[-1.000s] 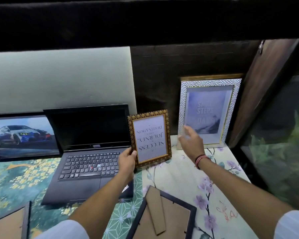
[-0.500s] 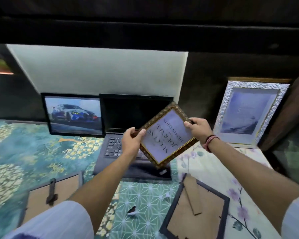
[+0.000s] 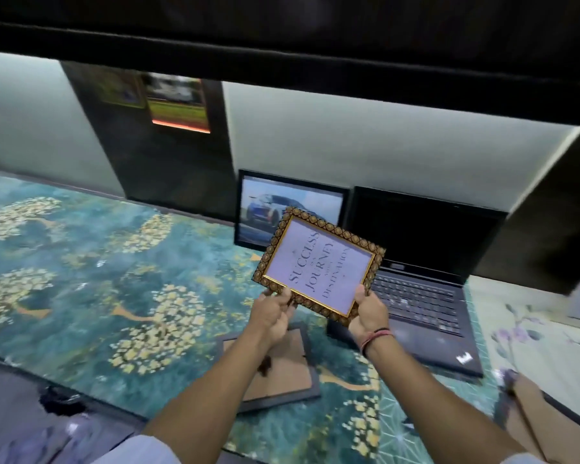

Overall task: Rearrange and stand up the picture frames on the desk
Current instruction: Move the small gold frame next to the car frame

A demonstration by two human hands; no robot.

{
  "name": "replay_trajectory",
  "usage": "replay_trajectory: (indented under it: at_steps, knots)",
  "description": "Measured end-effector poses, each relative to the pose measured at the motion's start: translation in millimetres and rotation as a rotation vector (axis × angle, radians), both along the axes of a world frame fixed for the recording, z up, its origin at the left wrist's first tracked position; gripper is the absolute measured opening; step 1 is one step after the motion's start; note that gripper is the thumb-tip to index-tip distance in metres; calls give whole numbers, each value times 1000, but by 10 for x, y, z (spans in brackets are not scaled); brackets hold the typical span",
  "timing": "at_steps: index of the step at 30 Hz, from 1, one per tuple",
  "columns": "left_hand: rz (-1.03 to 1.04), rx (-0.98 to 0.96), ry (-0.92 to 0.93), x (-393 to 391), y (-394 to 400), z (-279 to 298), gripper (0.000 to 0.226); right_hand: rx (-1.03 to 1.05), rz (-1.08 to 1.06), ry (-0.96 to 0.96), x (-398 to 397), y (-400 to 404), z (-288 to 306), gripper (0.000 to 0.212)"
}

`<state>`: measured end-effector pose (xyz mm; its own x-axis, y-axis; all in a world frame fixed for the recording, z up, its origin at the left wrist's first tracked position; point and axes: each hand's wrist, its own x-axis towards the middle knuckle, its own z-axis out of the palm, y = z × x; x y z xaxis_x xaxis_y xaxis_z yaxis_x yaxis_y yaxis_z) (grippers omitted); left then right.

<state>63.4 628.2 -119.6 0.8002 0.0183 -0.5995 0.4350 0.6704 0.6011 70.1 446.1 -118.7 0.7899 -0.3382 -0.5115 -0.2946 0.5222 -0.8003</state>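
A: Desk surface (image 3: pixel 81 262) runs wide under a dark overhang, covered with a teal mat printed with pale gold trees. Pale wall behind, with a dark panel carrying two blurred pictures.

B: Where's the ornate frame?

A: Gold-patterned frame (image 3: pixel 318 262) is held up off the desk, tilted, print facing the camera. Text reads sideways: "SUCCESS", "JOURNEY", a third word I read as "DESTINATION". It hangs in front of the car photo frame (image 3: pixel 265 205) and the laptop (image 3: pixel 426 262).

B: Hands?

A: Both on its lower edge. Left hand (image 3: pixel 272 316) closed around the lower left corner, fingers curled on the moulding. Right hand (image 3: pixel 369 313) gripping the lower right corner, thumb lying on the front of the frame. Red and dark threads at the right wrist.

B: Car photo frame upright?

A: Yes, standing at the back of the desk against the wall, black border, blue-and-white car showing. Just beside it on the right, the laptop stands open, screen dark.

B: Anything lying flat?

A: One dark frame face down (image 3: pixel 282 373) on the mat, directly below the hands, brown backing board up; the left forearm crosses over it. A second face-down frame (image 3: pixel 533 413) sits at the right edge, cut off by the picture, brown back showing with its prop strip. Floral cloth (image 3: pixel 533 336) under that end of the desk, pale with purple blossoms.

B: Anything further right?

A: Blurred pale shape at the far right edge; cannot tell what it is.
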Motion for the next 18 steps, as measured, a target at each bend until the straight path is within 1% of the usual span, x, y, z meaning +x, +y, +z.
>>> replay_trajectory:
  at_steps: [1,3,4,5,7,8,9,10,11,12,13,14,15,16,18]
  knots:
    - [-33,38,17,34,211,-40,35,55,5,0,20,246,0,25]
    - [-55,94,4,129,518,-175,66,136,47,3,57,605,23,17]
    - [-43,120,3,191,675,-225,70,157,76,-8,104,755,15,16]
    - [-31,150,15,253,847,-254,64,133,124,-13,171,903,-1,14]
    - [21,189,-1,326,1093,-127,31,-23,182,-5,317,1087,-4,11]
    - [37,223,-20,407,1237,-99,28,-136,189,-16,426,1155,-25,16]
    - [47,290,-45,487,1383,-57,32,-282,186,-41,561,1207,-42,29]
    - [55,369,-71,546,1517,-17,36,-437,211,-70,675,1214,-35,48]
    - [61,452,-109,631,1684,61,39,-596,294,-128,812,1266,5,62]
    - [33,519,-151,707,1824,101,41,-725,404,-205,912,1313,58,60]
    - [-9,577,-183,775,1949,142,40,-824,513,-276,1004,1354,104,48]
    - [-35,626,-194,862,2107,174,39,-880,589,-322,1107,1455,146,34]
    - [-48,666,-188,921,2239,229,38,-887,644,-348,1196,1580,179,25]
    - [-54,695,-180,977,2357,259,37,-874,661,-353,1263,1684,207,20]
    - [-50,741,-178,1121,2604,301,37,-829,658,-320,1423,1924,203,17]
